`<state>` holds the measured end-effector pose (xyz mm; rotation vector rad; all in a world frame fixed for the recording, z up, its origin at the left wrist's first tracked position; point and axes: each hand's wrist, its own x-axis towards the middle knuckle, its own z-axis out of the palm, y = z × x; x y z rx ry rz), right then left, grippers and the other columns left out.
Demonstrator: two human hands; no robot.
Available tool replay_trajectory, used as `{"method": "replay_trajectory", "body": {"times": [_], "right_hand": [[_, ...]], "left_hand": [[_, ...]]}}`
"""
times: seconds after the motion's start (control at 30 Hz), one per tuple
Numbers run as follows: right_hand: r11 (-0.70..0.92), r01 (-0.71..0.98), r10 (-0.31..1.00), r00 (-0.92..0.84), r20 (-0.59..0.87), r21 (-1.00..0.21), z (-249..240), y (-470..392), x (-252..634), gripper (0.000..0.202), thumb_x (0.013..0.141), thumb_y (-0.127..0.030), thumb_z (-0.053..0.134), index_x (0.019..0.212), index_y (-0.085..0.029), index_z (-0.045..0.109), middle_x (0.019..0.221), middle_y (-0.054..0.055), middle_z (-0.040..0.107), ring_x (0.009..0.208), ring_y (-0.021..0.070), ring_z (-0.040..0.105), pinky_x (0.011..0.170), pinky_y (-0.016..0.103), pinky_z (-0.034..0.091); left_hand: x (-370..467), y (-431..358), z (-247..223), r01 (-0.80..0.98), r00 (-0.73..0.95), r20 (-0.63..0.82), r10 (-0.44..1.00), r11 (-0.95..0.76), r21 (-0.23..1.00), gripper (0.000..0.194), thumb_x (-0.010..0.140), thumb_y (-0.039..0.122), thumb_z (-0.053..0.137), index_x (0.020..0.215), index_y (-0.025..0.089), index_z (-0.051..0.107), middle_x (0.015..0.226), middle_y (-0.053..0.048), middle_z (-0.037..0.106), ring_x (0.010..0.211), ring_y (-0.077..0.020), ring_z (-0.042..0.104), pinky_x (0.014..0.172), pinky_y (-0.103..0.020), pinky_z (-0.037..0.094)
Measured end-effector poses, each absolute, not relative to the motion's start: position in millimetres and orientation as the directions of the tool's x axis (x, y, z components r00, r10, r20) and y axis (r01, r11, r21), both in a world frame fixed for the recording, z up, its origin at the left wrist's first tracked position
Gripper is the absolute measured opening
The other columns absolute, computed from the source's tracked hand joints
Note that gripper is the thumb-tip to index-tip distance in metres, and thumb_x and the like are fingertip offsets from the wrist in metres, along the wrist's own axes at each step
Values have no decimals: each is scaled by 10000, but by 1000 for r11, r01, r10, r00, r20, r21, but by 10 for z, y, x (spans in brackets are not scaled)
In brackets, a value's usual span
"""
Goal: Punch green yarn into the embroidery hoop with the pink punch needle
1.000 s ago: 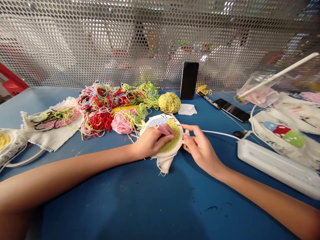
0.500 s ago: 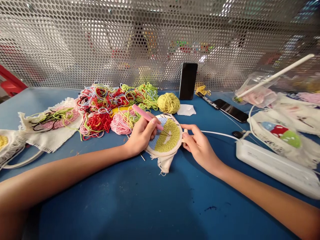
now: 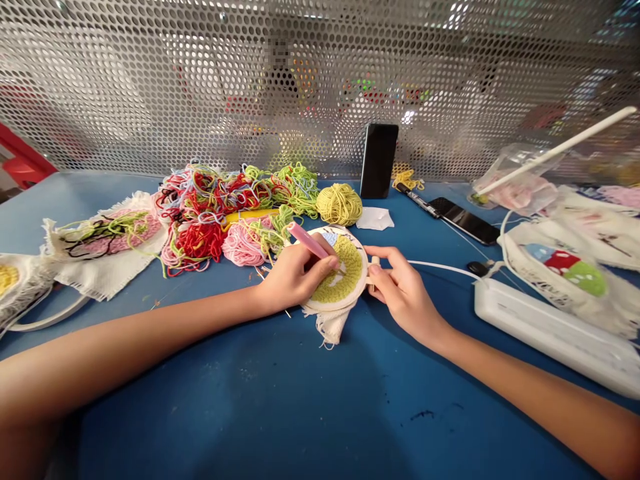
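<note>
My left hand [image 3: 293, 280] is closed around the pink handle of a punch needle [image 3: 307, 240], tilted with its top toward the back left. Its tip meets the fabric near the small unstitched patch, partly hidden by my fingers. The round embroidery hoop [image 3: 325, 308] carries looped yellow-green stitching [image 3: 353, 267] and a light blue part, mostly covered by my left hand. My right hand [image 3: 403, 290] pinches the hoop's right edge at its pale clamp [image 3: 374, 270]. Frayed cloth [image 3: 333, 327] hangs from the hoop's near side.
Behind my left hand lie tangled yarn [image 3: 215, 193] and a yellow-green ball [image 3: 339, 205]. A phone [image 3: 380, 160] stands upright; another phone [image 3: 467, 221] lies flat beside a marker [image 3: 417, 200]. At right are a white power strip [image 3: 550, 333] and stitched hoop [image 3: 560, 267]; stitched cloth [image 3: 107, 267] lies left.
My left hand and the punch needle have shifted right and slightly nearer over the hoop, covering more of the blue stitching. My right hand keeps its hold on the hoop's edge.
</note>
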<state>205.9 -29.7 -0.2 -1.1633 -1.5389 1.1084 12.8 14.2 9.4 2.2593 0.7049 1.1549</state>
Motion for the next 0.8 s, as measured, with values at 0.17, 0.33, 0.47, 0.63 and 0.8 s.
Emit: {"method": "replay_trajectory", "body": {"times": [0.17,0.33,0.47,0.63,0.8], "right_hand": [[171,236,977,-166,133,-957,0,-311,2067,315,894,-397,434,1131,-191,438,526,-79,376,465,58,315,449,193,285],[124,236,987,-129,95,-964,-8,-282,2060,319,886,-421,436,1113,-198,456,555,-67,404,490,63,349,474,199,322],[118,204,986,-139,91,-972,-15,-265,2063,303,887,-417,435,1096,-199,457,569,-68,397,491,60,343,468,197,312],[128,188,984,-149,101,-974,-11,-259,2067,269,892,-389,436,1071,-190,457,540,-82,350,464,56,296,438,193,264],[117,176,983,-157,89,-977,-1,-259,2057,260,895,-379,434,1072,-189,450,545,-80,354,463,58,298,434,195,251]], "left_hand": [[161,136,88,196,619,561,549,-800,567,133,860,190,482,796,115,572,794,-59,619,716,-109,567,650,-228,461],[131,144,107,157,508,492,707,-637,754,244,892,287,437,792,119,584,755,-41,579,628,-80,530,574,-207,432],[119,141,105,6,375,408,832,-442,897,280,882,383,449,778,133,524,622,10,510,486,-48,434,442,-176,361],[128,143,89,-109,318,352,880,-335,936,294,848,434,494,777,150,484,557,38,486,429,-38,395,389,-157,334],[127,156,71,-116,280,361,890,-342,932,289,835,433,511,770,152,486,577,26,507,444,-40,392,383,-156,330]]}}
